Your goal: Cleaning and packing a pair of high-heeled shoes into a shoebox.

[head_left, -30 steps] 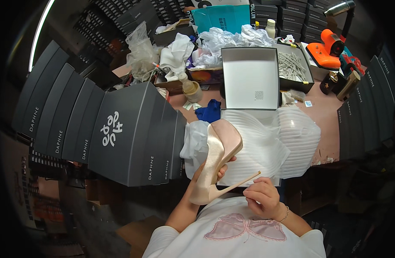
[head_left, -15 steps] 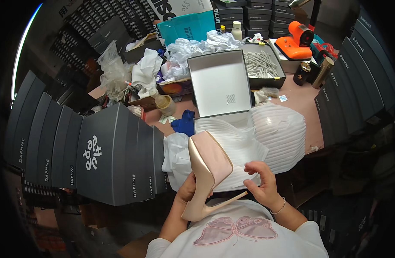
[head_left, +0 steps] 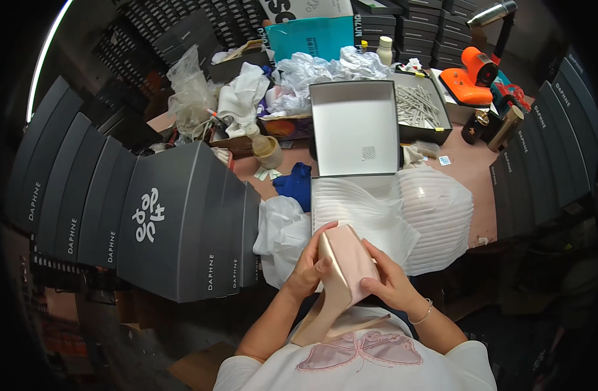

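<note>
Between my two hands is a beige satin high-heeled shoe [head_left: 352,264], tilted so its pale pink sole faces up. My left hand [head_left: 309,268] grips the shoe's left side by the front part. On the other side, my right hand [head_left: 391,281] has its fingers and thumb closed on the shoe's edge. The slim heel points toward the lower right, over my white shirt. Just beyond the shoe lies an open shoebox [head_left: 354,124] with its lid raised, lined with white ribbed foam sheet [head_left: 357,203]. A bundle in the same foam [head_left: 437,218] sits at its right.
Dark shoeboxes stand in rows at left [head_left: 165,228] and right [head_left: 540,156]. White tissue paper [head_left: 283,228] and a blue cloth [head_left: 294,186] lie left of the open box. Behind are a glue bottle [head_left: 266,150], a box of white sticks [head_left: 419,107] and an orange device [head_left: 469,79].
My right hand has moved in from beside the shoe and taken hold of it. The shoe has come lower and nearer my body, and my left hand has shifted up toward its front.
</note>
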A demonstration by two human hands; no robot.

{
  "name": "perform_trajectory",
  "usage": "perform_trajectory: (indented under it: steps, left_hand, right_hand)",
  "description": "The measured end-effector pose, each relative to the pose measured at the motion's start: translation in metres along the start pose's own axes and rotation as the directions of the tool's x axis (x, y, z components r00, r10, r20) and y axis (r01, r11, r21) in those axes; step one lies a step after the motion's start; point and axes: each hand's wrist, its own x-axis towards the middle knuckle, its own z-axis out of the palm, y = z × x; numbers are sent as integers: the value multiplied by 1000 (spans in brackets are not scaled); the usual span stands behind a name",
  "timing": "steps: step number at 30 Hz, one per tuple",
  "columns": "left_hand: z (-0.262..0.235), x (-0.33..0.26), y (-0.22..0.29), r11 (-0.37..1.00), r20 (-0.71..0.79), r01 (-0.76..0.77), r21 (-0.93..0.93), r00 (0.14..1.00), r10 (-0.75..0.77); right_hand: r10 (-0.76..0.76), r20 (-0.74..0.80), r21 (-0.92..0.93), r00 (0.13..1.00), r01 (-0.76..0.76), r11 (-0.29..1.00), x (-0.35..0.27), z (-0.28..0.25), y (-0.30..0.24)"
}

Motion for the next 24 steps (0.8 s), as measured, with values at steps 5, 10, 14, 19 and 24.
perform_trajectory:
  steps: [5, 10, 14, 19, 24]
  left_hand:
    - [19, 3, 6, 987, -170, 95, -130, 979, -117]
    - [20, 2, -2, 977, -171, 154, -148, 969, -179]
    - [22, 2, -1, 981, -194, 140, -131, 967, -164]
    - [26, 3, 3, 985, -232, 144, -97, 959, -163]
    - [29, 3, 6, 991, -251, 125, -38, 959, -131]
  right_hand:
    - [-4, 60, -97, 998, 9, 995, -3, 0, -7]
    - [59, 49, -29, 997, -58, 998, -9, 1, 3]
    - [9, 63, -5, 998, -9, 1000, -6, -2, 5]
    - [19, 90, 40, 996, -22, 999, -3, -5, 10]
    - [-15, 111, 51, 994, 10, 999, 0, -9, 14]
